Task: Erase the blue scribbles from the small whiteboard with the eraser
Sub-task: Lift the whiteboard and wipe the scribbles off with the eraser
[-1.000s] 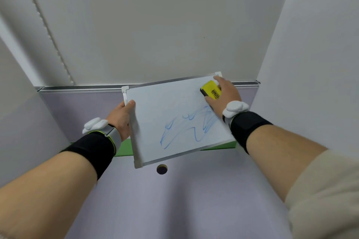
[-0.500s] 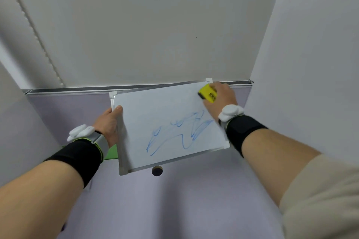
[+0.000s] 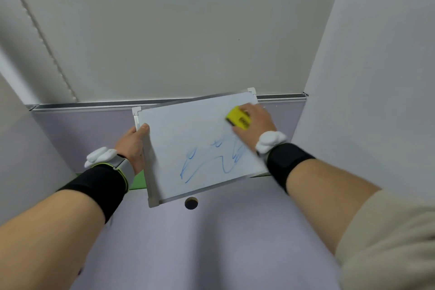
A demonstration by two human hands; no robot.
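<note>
A small whiteboard (image 3: 179, 132) with a silver frame is held tilted above the desk. My left hand (image 3: 133, 146) grips its left edge, thumb on the front. Blue scribbles (image 3: 207, 160) run across the lower middle and right of the board. My right hand (image 3: 255, 125) presses a yellow eraser (image 3: 237, 120) flat on the board's upper right part, just above the right end of the scribbles. My right wrist covers the board's right edge.
A lilac desk (image 3: 211, 242) lies below, with a round cable hole (image 3: 191, 203) just under the board's lower edge. A green strip (image 3: 138, 181) shows under the board. Grey partition walls close in at the back, left and right.
The eraser and my right hand have slid a little down and left on the board, toward the scribbles. The board stays in my left hand; the scribbles look the same.
</note>
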